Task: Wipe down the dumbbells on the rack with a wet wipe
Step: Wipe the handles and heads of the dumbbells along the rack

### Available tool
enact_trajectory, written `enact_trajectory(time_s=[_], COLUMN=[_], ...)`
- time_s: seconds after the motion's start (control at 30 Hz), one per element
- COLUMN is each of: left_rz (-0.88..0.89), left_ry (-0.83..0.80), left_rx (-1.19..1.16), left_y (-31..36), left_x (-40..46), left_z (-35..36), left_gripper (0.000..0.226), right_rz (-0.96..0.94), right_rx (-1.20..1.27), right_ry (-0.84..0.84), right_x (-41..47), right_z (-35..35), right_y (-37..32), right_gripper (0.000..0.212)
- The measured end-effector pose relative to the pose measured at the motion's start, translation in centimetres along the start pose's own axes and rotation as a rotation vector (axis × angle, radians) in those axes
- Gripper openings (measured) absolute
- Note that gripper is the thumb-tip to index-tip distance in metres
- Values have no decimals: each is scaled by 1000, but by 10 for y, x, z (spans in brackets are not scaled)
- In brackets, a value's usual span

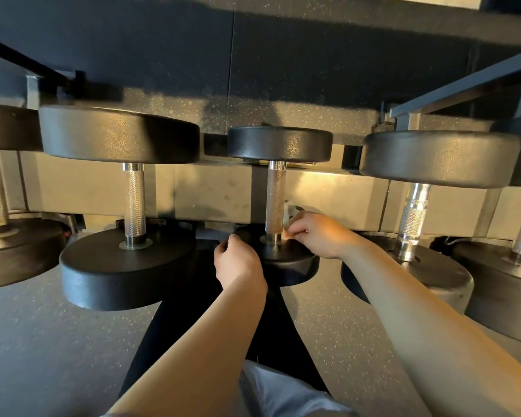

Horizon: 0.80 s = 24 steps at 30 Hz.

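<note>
While the rack (211,188) runs across the room with its row of black dumbbells laid handle-toward-us, the far-left dumbbell (9,248) shows only partly at the edge. Next to it lies a large dumbbell (127,260) with a knurled steel handle, untouched. To its right, the left hand (238,263) has its fingers curled over the near rim of the small middle dumbbell (278,206), gripping the edge of its near head. Just across the handle, the right hand (319,233) pinches a wet wipe (289,219) between thumb and fingertips; the wipe is a pale crumpled scrap, pressed against the right side of the knurled handle close to where it meets the near head. Most of the wipe is hidden by the fingers. Farther right sits another large dumbbell (433,164) with a polished collar on its handle, and beyond it a last dumbbell (512,266) cut off by the edge. Speckled grey floor (42,341) lies below, and the person's dark legs show between the forearms.
</note>
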<state>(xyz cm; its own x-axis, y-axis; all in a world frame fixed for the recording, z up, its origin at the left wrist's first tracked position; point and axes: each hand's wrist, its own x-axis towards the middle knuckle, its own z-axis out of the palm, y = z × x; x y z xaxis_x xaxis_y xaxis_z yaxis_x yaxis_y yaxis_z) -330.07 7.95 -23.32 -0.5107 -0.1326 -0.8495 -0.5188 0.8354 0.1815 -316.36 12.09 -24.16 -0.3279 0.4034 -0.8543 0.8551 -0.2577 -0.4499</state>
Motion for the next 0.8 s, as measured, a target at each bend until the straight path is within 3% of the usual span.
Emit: enact_trajectory(time_s=[0.23,0.3,0.4,0.5,0.57,0.67,0.8], left_rz=[15,28,52,53,4,-99,119], left_ry=[-2,-10,-16,-46,-157,-414,-538], left_rx=[2,21,20,117,138,173,322], left_y=[-5,-6,-4,0,2,8,30], left_x=[4,5,4,4,7,9,8], left_z=[0,0,1,-4,-10,-35,-91], left_gripper=[39,39,40,44,49,47,20], right_rz=[-280,-213,33,154,142,92,46], right_rx=[-151,-341,-665,-810,-798,-575,-434], right_ry=[63,80,82,41,-19,-111,-25], right_x=[-30,-18,0,12,16,12,-5], right_z=[9,19,22,24,21,8,6], right_y=[-34,-50,-77,-96,-95,-83,-77], right_gripper=[36,42,37,32,28,26,27])
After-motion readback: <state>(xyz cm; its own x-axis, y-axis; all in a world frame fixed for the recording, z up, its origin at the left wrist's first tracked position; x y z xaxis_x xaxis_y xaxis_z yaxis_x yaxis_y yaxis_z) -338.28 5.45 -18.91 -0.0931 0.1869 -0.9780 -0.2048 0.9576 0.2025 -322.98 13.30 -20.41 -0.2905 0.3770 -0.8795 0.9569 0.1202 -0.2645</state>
